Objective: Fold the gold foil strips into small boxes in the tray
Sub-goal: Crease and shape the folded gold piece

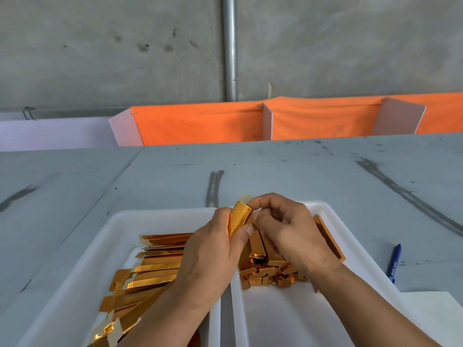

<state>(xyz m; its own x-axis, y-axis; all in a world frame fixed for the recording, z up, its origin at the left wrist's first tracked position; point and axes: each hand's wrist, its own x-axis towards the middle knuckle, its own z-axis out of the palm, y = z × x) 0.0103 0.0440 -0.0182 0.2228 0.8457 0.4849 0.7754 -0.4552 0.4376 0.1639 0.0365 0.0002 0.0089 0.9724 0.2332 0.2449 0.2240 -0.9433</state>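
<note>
Two white trays sit side by side at the near edge of the desk [275, 171].

Left tray [117, 221]: pile of flat strips [155, 269], unfolded, a good stack left. Most lie with long axis left-right, while the nearest ones fan out diagonally. Pale tabs show at their left ends.

Right tray [323, 209]: heap of folded boxes [265, 274], long gold tubes with open ends toward the camera. The heap is partly hidden by the right wrist, so there is no count. One long box [328, 236] leans along the tray's right wall, long axis running away from the camera.

Judgement: task mid-way, with a batch done and plenty of flats still to go.

Both hands are raised over the gap between the trays.
- Left hand [210, 249]: grips the lower part of the gold foil strip [239, 216] between thumb and fingers.
- Right hand [288, 229]: fingers curled, pinching the strip's upper right edge.

The strip is half-formed and curling into a tube. Its long axis is near upright, top end pointing up and away with a slight lean right, pale tab at the top. It touches neither tray.

A blue pen [394, 262] lies on the desk right of the trays. Further back are an orange cloth [200, 126] with white dividers, then a grey wall and a metal pipe [230, 46].
</note>
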